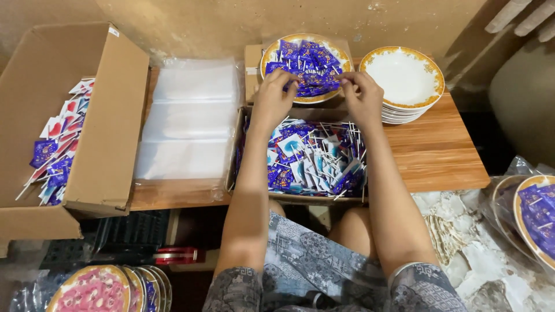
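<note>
My left hand (274, 97) and my right hand (362, 95) are both reached out over the far edge of the counter (439, 150), fingertips pinched on the blue packets (306, 69) heaped in the gold-rimmed plate (272, 55); each hand is narrow, closed lightly on the near edge of that heap, the left at its left side and the right at its right; my forearms run straight out from my knees, nearly parallel, wrists bent slightly down, passing over the open box of sticks and packets (306, 159) that sits just near of the plate.

As far as I can judge, the work is partway; this plate already carries a full mound of blue packets and I seem to be tidying it; to the right, just beside it, a stack of empty plates (404, 78) waits with nothing in the top one; at the far right edge of the scene a filled plate in clear wrap (535, 216) lies on the floor, and near left, by my knee, more wrapped plates (92, 289) stand on edge with pink contents; so some are finished and several are left.

Left of the box lies a pile of clear plastic bags (191, 121); further left, a large cardboard carton (87, 115) holds more little flags in red, white and blue.
</note>
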